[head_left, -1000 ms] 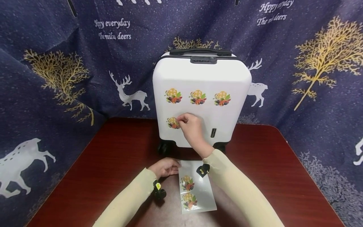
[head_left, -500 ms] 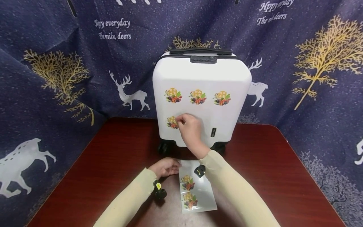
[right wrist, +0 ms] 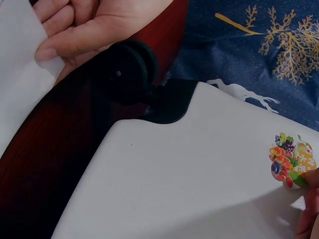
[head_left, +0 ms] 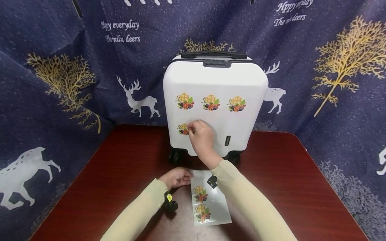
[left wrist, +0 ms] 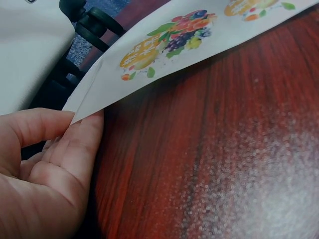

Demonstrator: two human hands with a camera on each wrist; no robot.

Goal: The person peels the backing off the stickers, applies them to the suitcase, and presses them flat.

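Note:
A white suitcase (head_left: 215, 77) stands upright on the table, with three fruit stickers in a row on its front. Below the leftmost one, my right hand (head_left: 204, 139) pinches the right edge of another fruit sticker (head_left: 182, 129) against the suitcase. In the right wrist view that sticker (right wrist: 283, 162) looks flat on the shell, with only fingertips visible at the frame edge. My left hand (head_left: 177, 177) holds the top left corner of a white sticker sheet (head_left: 217, 209) between thumb and fingers. Two fruit stickers show on the sheet; my right forearm covers part of it.
The dark red table (head_left: 126, 160) extends around the suitcase. Black wheels (head_left: 176, 156) sit under its lower edge, and a small black nameplate (head_left: 227, 140) is at its lower right. Behind hangs a blue cloth (head_left: 144, 50) printed with deer and trees.
My right hand has shifted slightly left and up with the sticker, and its forearm moved a little left. The left hand and the sheet have stayed in place.

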